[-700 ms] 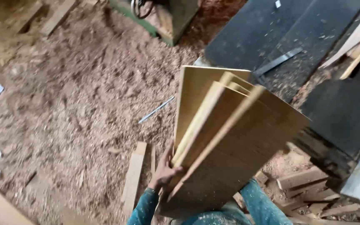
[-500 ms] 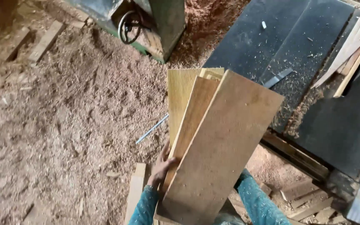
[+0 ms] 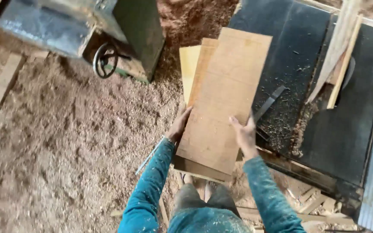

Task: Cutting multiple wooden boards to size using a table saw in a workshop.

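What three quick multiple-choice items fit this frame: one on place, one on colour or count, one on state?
1. Where do the wooden boards sit relative to the dark machine table?
A. to its left, held up above the sawdust floor
B. flat on its far right edge
C. under it

2. What colour are the sleeves?
A. red
B. teal blue
C. white

3. How are the boards held?
A. left hand alone
B. lying loose, no hand on them
C. both hands, one at each long edge

Answers:
1. A: the stack shows over the sawdust floor, left of the table top.
2. B: both forearms are teal, speckled with dust.
3. C: the left hand grips the left edge and the right hand presses the right edge.
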